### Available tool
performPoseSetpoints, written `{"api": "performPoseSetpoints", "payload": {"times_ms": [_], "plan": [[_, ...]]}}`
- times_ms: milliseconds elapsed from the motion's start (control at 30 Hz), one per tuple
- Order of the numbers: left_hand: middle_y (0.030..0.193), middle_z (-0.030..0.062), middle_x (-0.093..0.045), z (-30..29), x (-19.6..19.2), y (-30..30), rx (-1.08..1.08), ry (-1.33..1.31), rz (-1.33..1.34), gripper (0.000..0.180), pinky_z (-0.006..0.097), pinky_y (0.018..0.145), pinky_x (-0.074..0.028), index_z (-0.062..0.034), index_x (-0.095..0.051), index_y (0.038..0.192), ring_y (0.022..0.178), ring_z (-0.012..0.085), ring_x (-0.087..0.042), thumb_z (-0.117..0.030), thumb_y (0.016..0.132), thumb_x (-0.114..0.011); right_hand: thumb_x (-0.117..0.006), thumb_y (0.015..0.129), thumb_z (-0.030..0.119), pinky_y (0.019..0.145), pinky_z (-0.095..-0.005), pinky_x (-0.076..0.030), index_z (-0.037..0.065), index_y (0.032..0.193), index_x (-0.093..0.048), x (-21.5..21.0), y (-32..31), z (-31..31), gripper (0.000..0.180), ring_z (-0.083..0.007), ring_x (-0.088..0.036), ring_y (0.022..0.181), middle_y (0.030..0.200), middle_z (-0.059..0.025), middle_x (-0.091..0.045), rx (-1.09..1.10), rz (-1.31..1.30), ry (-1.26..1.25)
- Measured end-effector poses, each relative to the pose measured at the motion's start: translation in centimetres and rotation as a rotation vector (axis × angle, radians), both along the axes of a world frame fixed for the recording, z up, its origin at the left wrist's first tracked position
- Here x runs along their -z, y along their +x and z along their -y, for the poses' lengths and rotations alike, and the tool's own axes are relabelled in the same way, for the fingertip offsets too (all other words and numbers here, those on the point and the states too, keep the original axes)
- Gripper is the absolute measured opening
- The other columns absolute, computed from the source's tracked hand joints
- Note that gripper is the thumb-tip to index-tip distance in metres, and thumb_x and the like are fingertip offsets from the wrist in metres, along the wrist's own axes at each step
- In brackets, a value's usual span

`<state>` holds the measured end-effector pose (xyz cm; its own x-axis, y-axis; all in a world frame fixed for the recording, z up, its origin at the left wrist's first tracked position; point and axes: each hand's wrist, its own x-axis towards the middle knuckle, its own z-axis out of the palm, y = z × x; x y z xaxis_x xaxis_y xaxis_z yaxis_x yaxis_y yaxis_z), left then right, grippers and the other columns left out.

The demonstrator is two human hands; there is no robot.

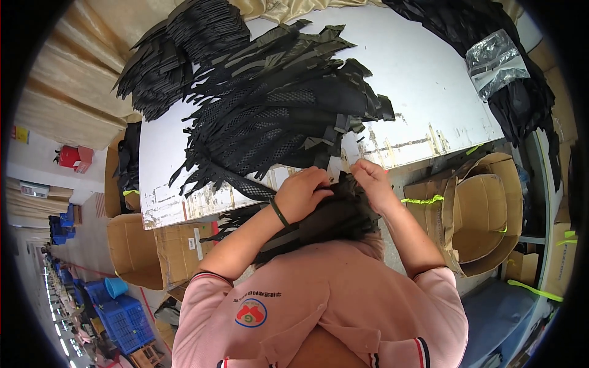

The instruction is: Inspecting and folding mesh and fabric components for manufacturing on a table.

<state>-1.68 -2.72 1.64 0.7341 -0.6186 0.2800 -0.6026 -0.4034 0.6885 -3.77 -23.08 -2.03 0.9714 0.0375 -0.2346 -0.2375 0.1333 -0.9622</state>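
Note:
Over my lap, at the table's near edge, lies a bundle of black fabric pieces. My left hand is closed on the black fabric, its fingers curled and partly hidden. To its right, my right hand pinches the fabric's upper edge with thumb and finger together. A small pale sliver shows by its fingertips; I cannot tell what it is. Just beyond both hands, a wide fanned pile of black mesh strips covers the white table.
Stacked black pieces stand at the far left of the table. A clear plastic bag lies on black fabric at the right. Cardboard boxes stand below on the left and right. Blue crates are at the lower left.

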Motion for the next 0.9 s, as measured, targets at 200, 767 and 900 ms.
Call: {"api": "performPoseSetpoints", "payload": {"times_ms": [200,767,900], "plan": [[0.078,0.0045,-0.055,0.2,0.3,0.4,0.018,-0.055,-0.444,0.013,0.026,0.065,-0.044,-0.0015,-0.057,0.088,0.07,0.0131,-0.053,-0.007,0.082,-0.067,-0.054,0.094,0.017,0.057,-0.0218,-0.035,0.002,0.076,-0.054,-1.1,-1.3,-1.7,0.023,-0.0029,-0.04,0.066,0.067,0.0048,-0.045,-0.147,0.21,-0.191],[0.086,0.0035,-0.05,-0.5,-0.5,1.6,0.128,-0.266,-0.342,0.021,0.024,0.073,-0.04,-0.0036,-0.063,0.101,0.081,0.0148,-0.05,0.005,0.087,-0.05,-0.055,0.091,0.005,0.078,-0.0257,-0.049,0.002,0.103,-0.058,0.3,-2.3,-0.3,0.013,-0.0121,-0.06,0.085,0.093,-0.003,-0.061,-0.424,-0.021,0.485],[0.091,0.0033,-0.051,-1.0,-0.2,1.9,0.115,-0.258,-0.387,0.022,0.026,0.076,-0.041,-0.0047,-0.063,0.103,0.085,0.0143,-0.051,0.004,0.087,-0.051,-0.054,0.094,0.008,0.07,-0.025,-0.05,0.003,0.099,-0.053,-0.2,-2.4,-1.0,0.008,-0.0127,-0.06,0.071,0.087,-0.0031,-0.06,-0.321,0.015,0.344]]}}
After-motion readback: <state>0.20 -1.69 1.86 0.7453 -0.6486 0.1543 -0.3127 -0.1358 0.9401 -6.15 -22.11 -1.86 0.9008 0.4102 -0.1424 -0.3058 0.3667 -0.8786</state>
